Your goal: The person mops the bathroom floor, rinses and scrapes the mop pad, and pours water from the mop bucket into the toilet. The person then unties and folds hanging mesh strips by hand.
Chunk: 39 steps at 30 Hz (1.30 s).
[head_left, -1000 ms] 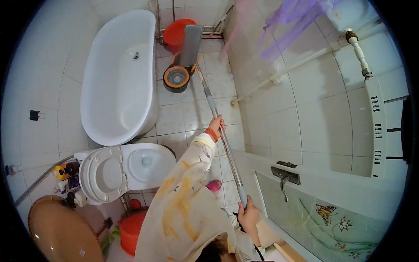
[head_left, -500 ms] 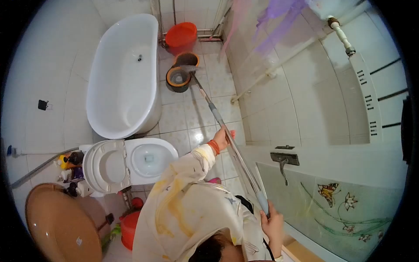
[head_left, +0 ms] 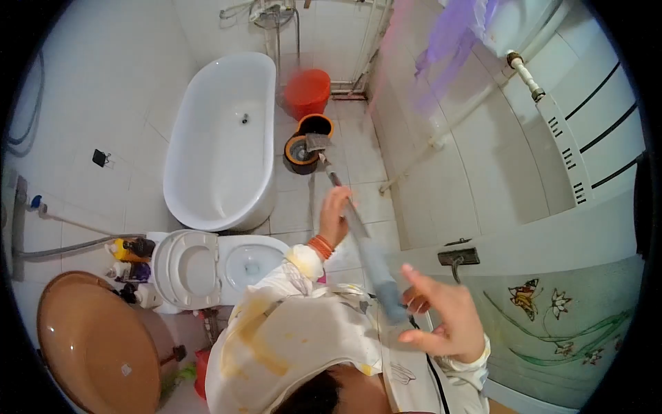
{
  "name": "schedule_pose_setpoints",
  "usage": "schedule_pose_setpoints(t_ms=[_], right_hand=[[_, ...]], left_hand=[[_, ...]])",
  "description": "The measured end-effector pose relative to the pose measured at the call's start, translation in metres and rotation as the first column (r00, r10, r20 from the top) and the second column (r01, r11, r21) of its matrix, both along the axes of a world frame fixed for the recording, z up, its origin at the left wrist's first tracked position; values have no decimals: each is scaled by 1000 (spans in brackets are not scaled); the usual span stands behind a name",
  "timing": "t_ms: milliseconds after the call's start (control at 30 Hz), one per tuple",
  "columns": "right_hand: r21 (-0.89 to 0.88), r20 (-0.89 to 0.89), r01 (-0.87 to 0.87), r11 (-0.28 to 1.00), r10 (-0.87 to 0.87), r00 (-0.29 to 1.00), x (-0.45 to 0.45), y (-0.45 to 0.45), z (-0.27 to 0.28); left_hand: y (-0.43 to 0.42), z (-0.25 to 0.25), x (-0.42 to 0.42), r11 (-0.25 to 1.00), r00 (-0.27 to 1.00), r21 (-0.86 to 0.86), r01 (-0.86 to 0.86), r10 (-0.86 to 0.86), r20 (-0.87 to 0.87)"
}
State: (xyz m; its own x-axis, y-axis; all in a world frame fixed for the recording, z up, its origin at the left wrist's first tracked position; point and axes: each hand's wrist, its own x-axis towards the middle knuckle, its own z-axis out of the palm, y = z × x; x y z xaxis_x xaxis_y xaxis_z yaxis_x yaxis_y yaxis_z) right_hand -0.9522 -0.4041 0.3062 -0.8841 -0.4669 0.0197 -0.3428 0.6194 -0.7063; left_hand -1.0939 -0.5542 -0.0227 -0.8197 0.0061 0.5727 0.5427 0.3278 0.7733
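Gripping the mop (head_left: 365, 243) near the head view's centre, the left hand (head_left: 334, 215) closes around its handle, while the right hand (head_left: 445, 314), at between four and five o'clock, spreads open beside the lower end, contact unclear. The mop head (head_left: 317, 142) lies toward twelve o'clock, overlapping the twin bucket (head_left: 301, 168); the bathtub (head_left: 221, 138) stands at ten.
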Motion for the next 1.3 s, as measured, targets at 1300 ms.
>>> schedule_pose_setpoints(t_ms=[1300], right_hand=[[-871,-188,477,-117,977,-105,-393,-58,-55]], left_hand=[[-203,109,-183,272,453,557,-785,865,217]])
